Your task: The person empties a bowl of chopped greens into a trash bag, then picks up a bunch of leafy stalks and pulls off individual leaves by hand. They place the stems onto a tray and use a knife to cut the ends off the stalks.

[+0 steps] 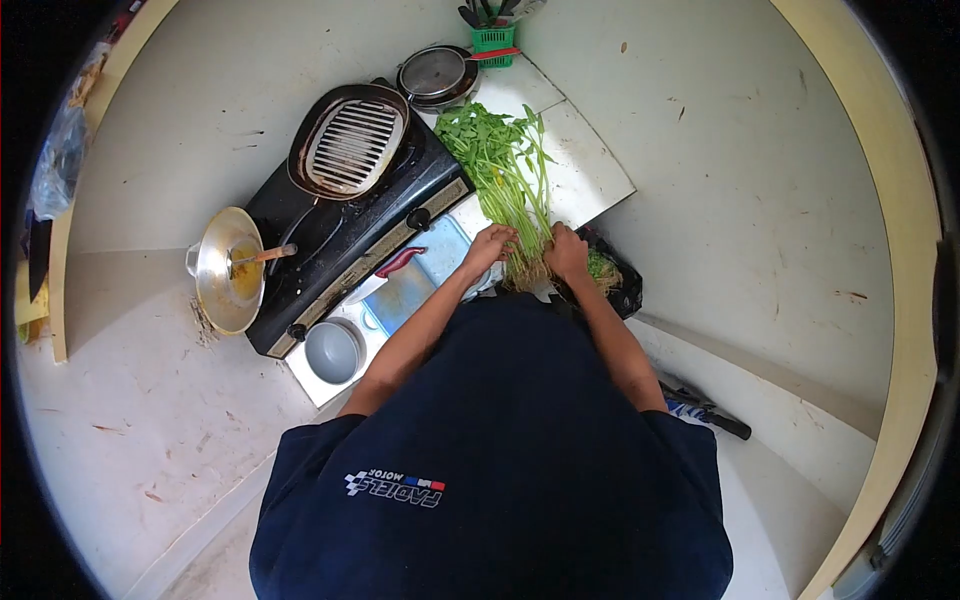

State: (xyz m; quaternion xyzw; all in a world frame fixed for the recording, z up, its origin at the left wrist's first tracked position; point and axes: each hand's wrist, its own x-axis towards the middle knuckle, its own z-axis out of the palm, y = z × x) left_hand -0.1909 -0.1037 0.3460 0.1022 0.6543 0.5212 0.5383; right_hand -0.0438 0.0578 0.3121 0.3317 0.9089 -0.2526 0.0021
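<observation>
A large bunch of leafy greens (515, 200) lies on the white counter. Its leaves point away from me and its brown roots are towards my body. On the left of the stems, near the roots, my left hand (488, 250) has its fingers curled against the bunch. Across from it, my right hand (567, 252) is closed at the right edge of the stems. My fingers partly hide what each one grips. Beside my right wrist sits a black plastic bag (627, 287) with more greens in it. Left of my left hand lies a blue cutting board (440, 250).
A red-handled knife (400, 262) lies by the board, with a grey bowl (334, 352) nearer me. The black stove (350, 250) carries a grill pan (352, 145) and a wok (228, 285) with a utensil. A strainer (433, 72) and green utensil basket (493, 42) stand behind.
</observation>
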